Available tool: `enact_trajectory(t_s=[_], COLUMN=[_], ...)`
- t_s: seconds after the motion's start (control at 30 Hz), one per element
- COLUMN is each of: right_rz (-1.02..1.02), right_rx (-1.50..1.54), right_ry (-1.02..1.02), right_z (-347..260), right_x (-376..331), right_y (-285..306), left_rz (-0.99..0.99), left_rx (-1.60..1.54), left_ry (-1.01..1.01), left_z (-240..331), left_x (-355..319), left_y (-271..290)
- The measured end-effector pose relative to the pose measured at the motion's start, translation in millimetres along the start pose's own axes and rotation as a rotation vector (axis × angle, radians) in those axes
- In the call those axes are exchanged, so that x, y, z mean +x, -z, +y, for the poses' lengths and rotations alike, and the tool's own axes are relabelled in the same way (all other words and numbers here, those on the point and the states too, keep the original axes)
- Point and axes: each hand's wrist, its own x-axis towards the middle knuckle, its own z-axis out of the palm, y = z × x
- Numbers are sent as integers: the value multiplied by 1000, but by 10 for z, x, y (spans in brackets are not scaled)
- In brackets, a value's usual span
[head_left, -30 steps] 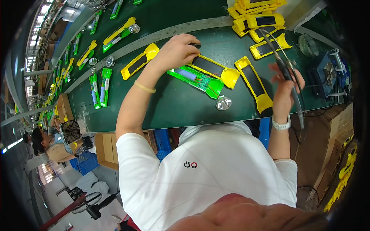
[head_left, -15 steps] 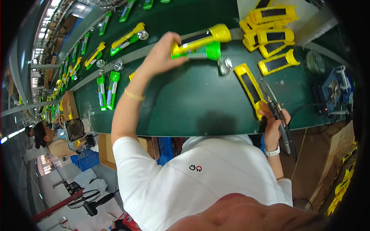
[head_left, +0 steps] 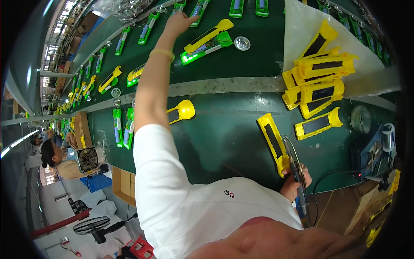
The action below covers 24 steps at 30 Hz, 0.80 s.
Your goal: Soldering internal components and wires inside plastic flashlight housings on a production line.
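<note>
Your left hand (head_left: 177,22) is stretched far out over the green desk (head_left: 224,129), fingers loose and open, holding nothing, just left of the green-and-yellow torch (head_left: 208,42) lying on the far belt. A clear lens (head_left: 242,43) sits just right of that torch. Nearer you, a yellow shell (head_left: 272,141) lies flat. Your right hand (head_left: 294,183) is closed around a soldering iron (head_left: 296,172) at the desk's near edge, its tip beside that shell.

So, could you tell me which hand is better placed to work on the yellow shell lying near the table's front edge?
Probably the right hand: it holds the soldering iron beside that yellow shell, while the left hand is stretched far out over the conveyor.
</note>
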Motion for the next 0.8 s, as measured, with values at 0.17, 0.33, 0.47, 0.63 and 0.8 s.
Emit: enact_trajectory(t_s=[0.17, 0.33, 0.47, 0.63, 0.8], right_rz=[87, 90, 47, -123, -331], right_rx=[-25, 12, 14, 167, 150], right_ry=[-1, -57, -125, -277, -322], right_z=[72, 42, 18, -126, -63], right_x=[16, -30, -68, 168, 494], right_y=[-17, -4, 64, 69, -1], left_rz=[101, 253, -214, -720, -295], left_rx=[187, -153, -433, -610, -352], left_ry=[127, -150, -522, -1003, -996], left_z=[16, 65, 373, 738, 874], left_x=[508, -57, -1324, -2836, -3366], left_y=[-500, -24, 342, -9, -331])
